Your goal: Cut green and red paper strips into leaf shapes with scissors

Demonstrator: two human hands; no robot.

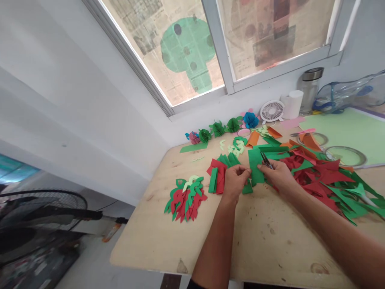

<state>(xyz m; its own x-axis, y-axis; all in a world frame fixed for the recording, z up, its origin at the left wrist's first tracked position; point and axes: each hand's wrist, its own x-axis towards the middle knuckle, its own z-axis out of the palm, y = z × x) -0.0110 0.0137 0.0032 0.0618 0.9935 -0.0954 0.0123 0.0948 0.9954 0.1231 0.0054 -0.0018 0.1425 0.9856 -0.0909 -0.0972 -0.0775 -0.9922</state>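
Green paper piece (255,158): between the person's two hands, above or on the table (150,241); can't tell if lifted. Right edge partly behind right hand.
Right hand (278,175): closed around scissors (266,160), fingertips at the green piece. Dark blades point up and away; handles hidden in the palm.
Left hand (237,179): thumb and index tips together, just left of the green piece. Can't tell whether anything is pinched; other fingers curled out of sight.
Red paper stack (221,172): just left of left hand, partly covered by it; folded green strip (213,180) on top. Layer count unreadable.
Leaf cutouts (186,198): red and green pile, further left, one pale green cutout on top; lower layers buried.
Scrap heap (325,176): red, green and orange, right of right hand; overlaps too much to separate pieces. Right forearm hides part of its near side.
Back row: paper flowers (218,128), small white fan (272,111), bottle (311,90).
Frame edges: clear plastic item (351,94) cut off at right; floor fan (45,208) cut off at left, blurred.
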